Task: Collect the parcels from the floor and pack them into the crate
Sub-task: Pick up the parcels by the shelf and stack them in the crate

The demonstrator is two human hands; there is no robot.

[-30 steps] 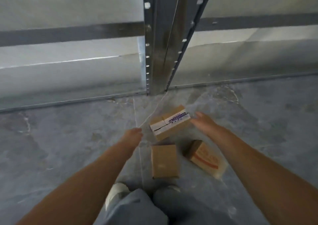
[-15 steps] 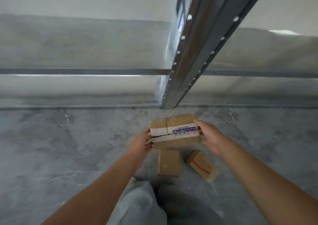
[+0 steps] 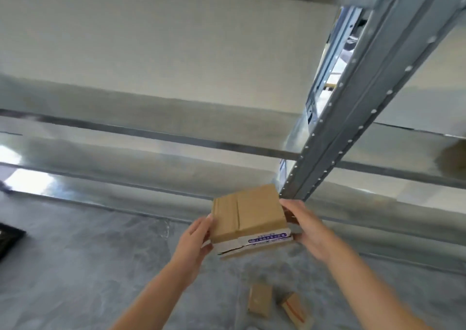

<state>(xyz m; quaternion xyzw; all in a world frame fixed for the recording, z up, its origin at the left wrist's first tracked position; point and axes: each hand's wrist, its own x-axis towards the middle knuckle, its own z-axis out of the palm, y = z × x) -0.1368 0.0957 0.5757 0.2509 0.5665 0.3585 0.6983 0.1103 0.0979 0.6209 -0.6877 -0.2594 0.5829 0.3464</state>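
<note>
1. Both hands clamp the big parcel (image 3: 248, 216) from its ends: left hand (image 3: 195, 244) pressed to one end, right hand (image 3: 306, 229) to the other, box held up off the floor.
2. I'd watch the torn white label strip along the near edge; a flap looks loose and may gape if the squeeze slackens.
3. Below the grip, toward me, two small parcels wait on the floor: plain parcel (image 3: 259, 300) just beside the red-striped parcel (image 3: 293, 309).
4. Beyond the grip stands a metal rack post (image 3: 353, 118); swinging wide risks a knock.
5. Far left, a dark object (image 3: 8, 239) peeks in. Crate? Can't tell, contents unseen.
</note>
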